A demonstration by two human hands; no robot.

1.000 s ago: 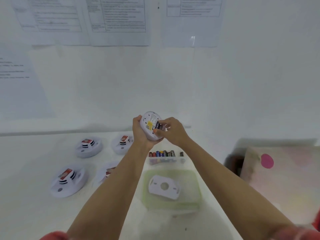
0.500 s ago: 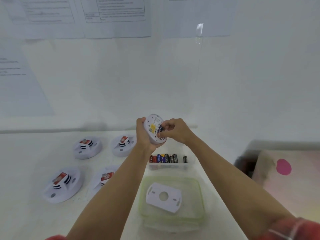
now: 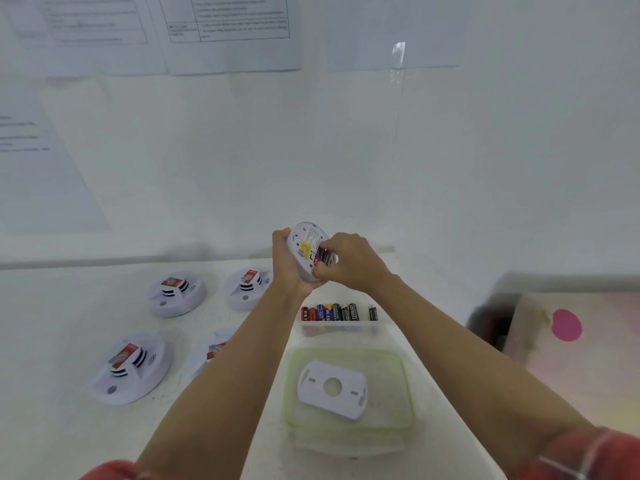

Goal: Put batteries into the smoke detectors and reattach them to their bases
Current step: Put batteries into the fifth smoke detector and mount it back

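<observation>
Left hand: my left hand (image 3: 288, 268) was clamped on the smoke detector (image 3: 304, 237) – palm behind the disc, fingers curled over its far rim, holding it up off the table.
Right hand: my right hand (image 3: 353, 263) pressed in against the left, thumb and fingertips pinched together on a dark battery (image 3: 325, 256) at the detector's open compartment.
Where the detector was: between the two hands, raised above the spare batteries (image 3: 332, 312) that lay in a clear tray (image 3: 337, 330) under my right wrist.
Which way it pointed: the disc stood nearly on edge, its back face turned toward me and the right hand, its front hidden in the left palm.
Battery's long axis: it seemed to lie flat along the back face, slanting up and away from the right thumb. I could not tell which end was positive.
Step in hand: I judged I was seating a cell, not yet closing up.
Doing it well: match the polarity marks, push the spring end in first, then press the other end down flat while the left palm braces from behind.
Afterwards: the base plate (image 3: 332, 388) waited on a green-rimmed container (image 3: 408, 393) below my right forearm – the detector would need to be aligned and twisted onto it.
</observation>
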